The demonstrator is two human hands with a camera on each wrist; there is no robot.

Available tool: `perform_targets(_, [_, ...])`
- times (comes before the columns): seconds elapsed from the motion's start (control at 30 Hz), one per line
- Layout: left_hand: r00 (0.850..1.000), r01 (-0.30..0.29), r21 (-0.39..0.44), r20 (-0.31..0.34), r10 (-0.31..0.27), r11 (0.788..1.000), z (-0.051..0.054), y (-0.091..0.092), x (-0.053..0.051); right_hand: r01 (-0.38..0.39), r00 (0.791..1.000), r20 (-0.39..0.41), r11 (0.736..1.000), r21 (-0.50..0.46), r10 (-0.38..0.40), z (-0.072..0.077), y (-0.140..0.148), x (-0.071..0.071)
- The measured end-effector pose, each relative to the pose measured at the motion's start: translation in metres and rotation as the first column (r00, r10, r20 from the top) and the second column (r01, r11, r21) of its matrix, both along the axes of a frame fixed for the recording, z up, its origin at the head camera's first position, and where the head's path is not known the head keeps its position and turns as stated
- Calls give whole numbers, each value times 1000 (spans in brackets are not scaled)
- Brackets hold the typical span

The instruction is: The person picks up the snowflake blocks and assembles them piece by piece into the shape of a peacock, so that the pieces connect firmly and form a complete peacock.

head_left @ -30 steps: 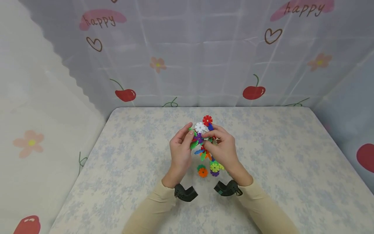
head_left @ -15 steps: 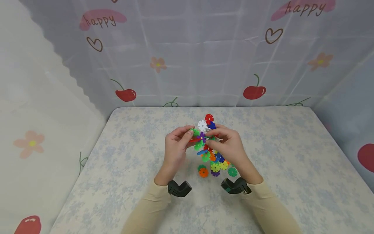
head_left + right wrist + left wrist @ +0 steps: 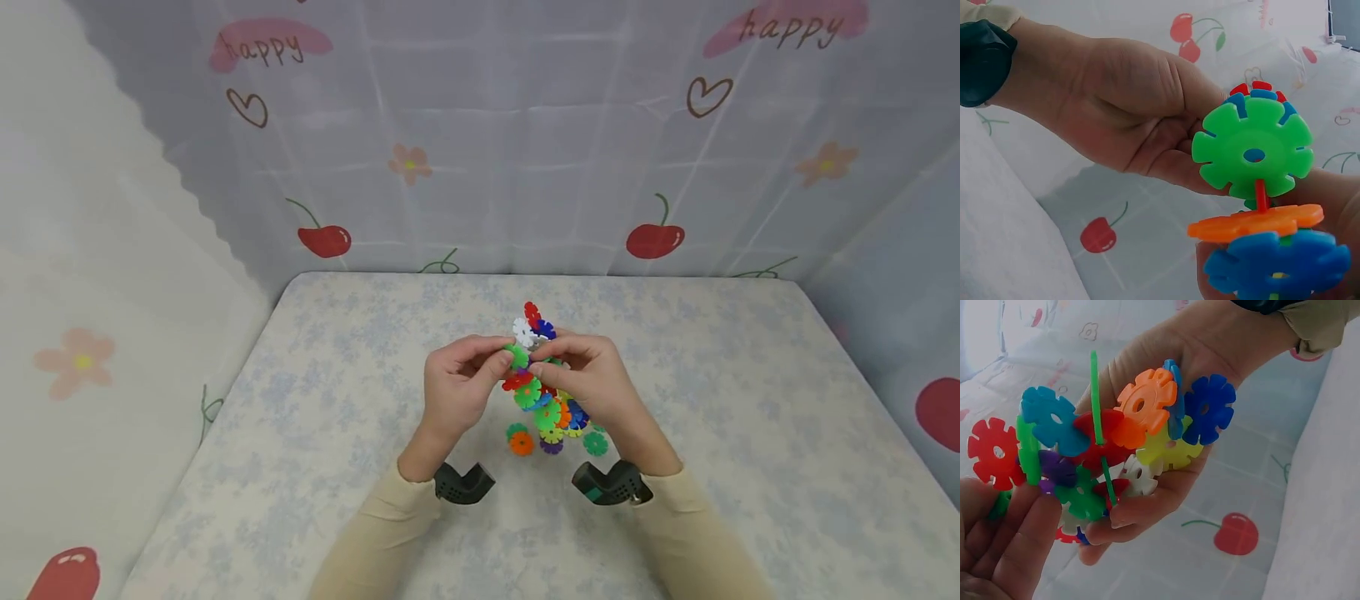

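Note:
Both hands hold a joined cluster of notched plastic discs [image 3: 528, 393] above the table. With thumb and fingers, the left hand [image 3: 459, 387] pinches a green disc [image 3: 517, 357] at the cluster's left side. The right hand [image 3: 596, 379] grips the cluster from the right, its thumb and index finger close to the left fingertips. White discs [image 3: 522, 332] and a red disc [image 3: 532, 313] stick out at the top. In the left wrist view, orange [image 3: 1145, 407] and blue [image 3: 1210, 409] discs stand before the right palm. A large green disc [image 3: 1252, 149] fills the right wrist view's middle.
On the patterned table [image 3: 315, 367], an orange disc [image 3: 521, 443] overlaps a green one below the cluster. A purple disc [image 3: 552, 448] and another green disc [image 3: 596, 443] lie to its right. A printed curtain [image 3: 487, 150] hangs behind the table.
The cluster has turned in the hands, and its green disc now faces the head camera near the left thumb. Both wrists have shifted apart since the earliest frame.

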State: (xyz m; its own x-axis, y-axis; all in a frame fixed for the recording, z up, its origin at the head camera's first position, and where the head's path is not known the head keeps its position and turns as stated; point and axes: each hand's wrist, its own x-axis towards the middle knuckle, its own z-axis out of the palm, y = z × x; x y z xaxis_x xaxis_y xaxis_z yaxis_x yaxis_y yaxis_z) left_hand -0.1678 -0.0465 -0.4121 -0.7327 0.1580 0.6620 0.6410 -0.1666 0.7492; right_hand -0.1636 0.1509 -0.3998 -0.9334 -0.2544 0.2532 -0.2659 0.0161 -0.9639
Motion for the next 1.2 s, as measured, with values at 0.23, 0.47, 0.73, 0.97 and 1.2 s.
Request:
perform_targets(0.23, [994,-92,5,-60,92,996,2,2,2,-12,1000,7,1000,11,12,2,-2,0])
perform_targets(0.47, [982,-115,64,161,104,991,2,1,2,-52,997,60,997,64,48,3,-7,3])
perform_targets(0.73, [967,-98,44,241,84,994,5,2,4,-87,990,114,993,74,78,0,-5,3])
perform_targets(0.97, [980,-90,16,182,86,996,9,0,8,-108,994,27,993,52,107,-1,-2,4])
perform_targets(1.2, [998,4,16,-69,-3,1000,15,-9,11,-125,969,-214,992,-3,122,0,-3,11])
